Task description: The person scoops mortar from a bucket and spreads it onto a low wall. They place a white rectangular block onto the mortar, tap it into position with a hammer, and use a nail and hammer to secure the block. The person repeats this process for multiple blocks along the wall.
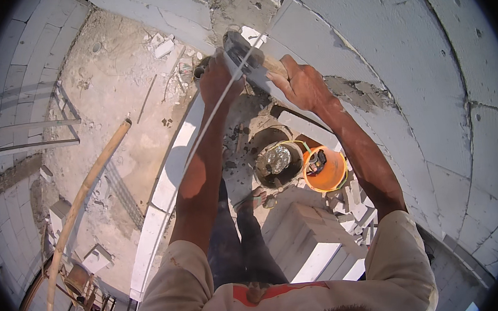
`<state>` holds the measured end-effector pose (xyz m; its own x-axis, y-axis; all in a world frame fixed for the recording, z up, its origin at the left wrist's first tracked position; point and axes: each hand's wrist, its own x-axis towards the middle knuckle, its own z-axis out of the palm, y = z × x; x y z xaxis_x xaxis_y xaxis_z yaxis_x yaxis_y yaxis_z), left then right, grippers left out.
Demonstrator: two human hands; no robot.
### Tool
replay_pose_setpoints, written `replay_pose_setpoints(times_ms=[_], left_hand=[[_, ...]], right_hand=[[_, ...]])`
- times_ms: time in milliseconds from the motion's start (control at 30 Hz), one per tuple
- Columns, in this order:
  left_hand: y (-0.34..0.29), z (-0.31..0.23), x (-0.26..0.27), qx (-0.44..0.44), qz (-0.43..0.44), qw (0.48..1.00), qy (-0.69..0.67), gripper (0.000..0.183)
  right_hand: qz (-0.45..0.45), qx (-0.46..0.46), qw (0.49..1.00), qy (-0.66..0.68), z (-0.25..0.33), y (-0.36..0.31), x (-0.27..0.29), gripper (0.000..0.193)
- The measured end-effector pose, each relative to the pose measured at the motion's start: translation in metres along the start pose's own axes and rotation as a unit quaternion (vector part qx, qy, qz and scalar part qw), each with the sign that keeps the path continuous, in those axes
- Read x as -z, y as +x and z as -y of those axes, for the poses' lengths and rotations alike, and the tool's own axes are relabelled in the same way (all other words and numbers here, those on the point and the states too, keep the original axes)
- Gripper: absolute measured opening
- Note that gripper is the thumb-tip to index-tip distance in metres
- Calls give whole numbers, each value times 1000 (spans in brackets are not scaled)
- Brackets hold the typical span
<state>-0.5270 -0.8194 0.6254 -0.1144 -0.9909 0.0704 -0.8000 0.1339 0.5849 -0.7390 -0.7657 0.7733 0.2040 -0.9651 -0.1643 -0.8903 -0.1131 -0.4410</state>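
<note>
My right hand (304, 87) is wrapped round the pale wooden handle of a mallet (245, 49), whose dark, rounded head lies over the wall corner ahead of me. Beneath the head a narrow grey block (259, 80) shows in part. My left hand (218, 79) is closed at the left side of this block, close to the mallet head; its fingertips are partly hidden. A taut pale string (213, 112) slants across the view, passing in front of the mallet and my left forearm.
Below my hands stand a dark bucket (262, 178) holding a shiny, wet-looking content and an orange bucket (336, 169) with tools. Stacked pale blocks (302, 233) rise beside my legs. Block walls (380, 40) curve along the right. A wooden pole (85, 194) leans at the left.
</note>
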Motion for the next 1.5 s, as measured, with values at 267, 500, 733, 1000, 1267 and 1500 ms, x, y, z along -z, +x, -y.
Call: replay_pose_setpoints(times_ms=[267, 500, 733, 1000, 1267, 1500], left_hand=[[-2, -9, 13, 3, -1, 999, 46, 75], [-11, -9, 16, 4, 9, 999, 53, 74], [-2, -11, 17, 4, 9, 999, 52, 67], [3, -21, 17, 7, 16, 998, 53, 71], [0, -19, 8, -23, 8, 993, 114, 83], [49, -69, -24, -16, 2, 990, 137, 94]], right_hand=[[11, 1, 1000, 27, 3, 3, -1, 65], [95, -153, 981, 65, 6, 16, 14, 68], [93, -179, 978, 61, -28, 26, -4, 69], [59, -227, 966, 111, -33, 0, -18, 62], [-9, -374, 681, 630, 22, -263, -196, 21], [26, -678, 477, 558, 81, -472, -271, 44]])
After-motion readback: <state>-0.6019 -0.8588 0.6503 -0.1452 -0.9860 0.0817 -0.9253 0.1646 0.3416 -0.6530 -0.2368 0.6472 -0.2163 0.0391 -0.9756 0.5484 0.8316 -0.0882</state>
